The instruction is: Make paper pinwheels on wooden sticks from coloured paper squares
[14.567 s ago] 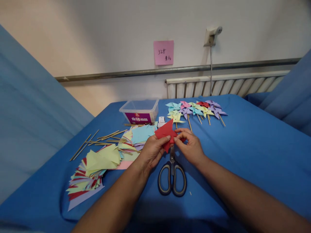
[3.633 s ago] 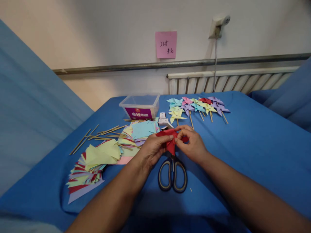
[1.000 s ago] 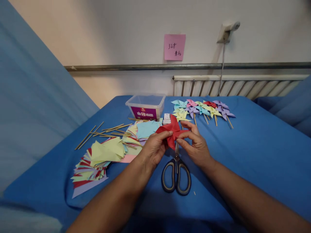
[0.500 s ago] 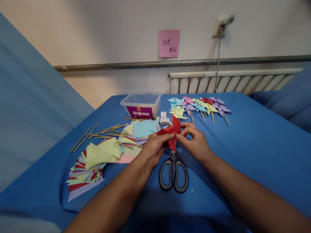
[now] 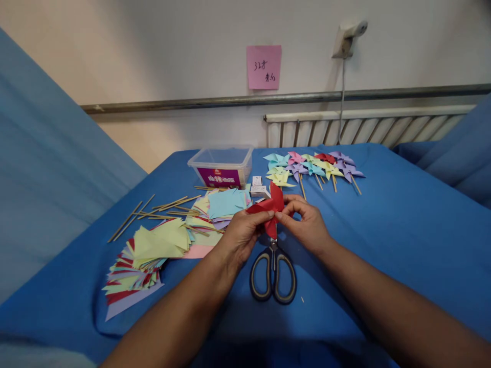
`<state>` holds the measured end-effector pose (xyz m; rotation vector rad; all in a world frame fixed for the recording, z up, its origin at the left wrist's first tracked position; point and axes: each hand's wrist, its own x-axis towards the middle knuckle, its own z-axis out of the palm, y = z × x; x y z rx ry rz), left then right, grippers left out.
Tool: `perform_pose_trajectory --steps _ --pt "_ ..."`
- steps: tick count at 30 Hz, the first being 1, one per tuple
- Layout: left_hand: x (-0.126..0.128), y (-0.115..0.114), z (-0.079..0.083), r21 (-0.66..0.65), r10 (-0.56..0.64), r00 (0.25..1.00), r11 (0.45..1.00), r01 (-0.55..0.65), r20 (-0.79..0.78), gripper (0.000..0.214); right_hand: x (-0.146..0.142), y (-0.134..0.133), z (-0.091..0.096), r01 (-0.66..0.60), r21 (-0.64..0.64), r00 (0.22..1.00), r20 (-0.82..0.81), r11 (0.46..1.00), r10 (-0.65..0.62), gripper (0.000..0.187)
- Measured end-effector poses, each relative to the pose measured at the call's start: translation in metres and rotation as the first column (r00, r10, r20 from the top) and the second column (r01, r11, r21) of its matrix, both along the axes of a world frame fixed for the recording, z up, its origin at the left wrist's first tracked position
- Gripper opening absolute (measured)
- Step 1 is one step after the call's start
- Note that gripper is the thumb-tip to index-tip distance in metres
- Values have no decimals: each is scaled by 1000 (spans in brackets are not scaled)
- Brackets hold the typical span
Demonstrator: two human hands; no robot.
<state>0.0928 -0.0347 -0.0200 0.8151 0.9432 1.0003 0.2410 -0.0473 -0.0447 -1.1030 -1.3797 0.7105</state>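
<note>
1. A person's left hand (image 5: 242,231) grasps a red paper pinwheel (image 5: 276,197), thumb near its centre, over scissors (image 5: 273,253) on a blue-covered table (image 5: 387,230).
2. The right hand (image 5: 310,224) pinches the paper at that centre; from here, nothing between its fingertips can be made out.
3. Best handled, it seems, with the left thumb firm on the folded middle and a light 2-finger right pinch, sparing the curved blades any crease.

Dim, uneven light with soft shadows across the wall (image 5: 184,56).
</note>
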Motion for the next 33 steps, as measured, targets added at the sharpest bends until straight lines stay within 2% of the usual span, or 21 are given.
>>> perform_pose_trajectory --steps 5,9,13,15,18,23,27,33 --pt "0 1 -1 26 16 1000 1000 -15 -13 14 -1 0 -2 -14 -23 1000 -28 1000 13 22" --pt "-1 2 -2 43 3 1000 999 -2 -23 16 1 2 -2 -56 -119 970 -242 991 26 21" --pt "-1 1 -1 23 -51 998 998 52 -31 20 5 4 3 -257 -249 863 -494 934 105 43" --pt "-2 1 -1 12 -92 994 996 93 -51 21 6 3 6 -354 -272 826 -540 895 162 45" --pt "-3 1 -2 -1 -140 986 990 140 -92 21 6 3 8 -398 -279 819 -537 874 201 43" --pt "-3 3 -8 -8 -109 984 994 109 -139 12 0 4 3 -317 -293 853 -503 902 137 39" --pt "0 4 -12 23 -3 989 1000 6 -147 22 -9 6 -5 -184 -270 853 -522 945 17 39" --pt "2 4 -10 56 70 980 997 -60 -185 26 -20 8 -16 -127 -222 835 -550 967 -16 37"
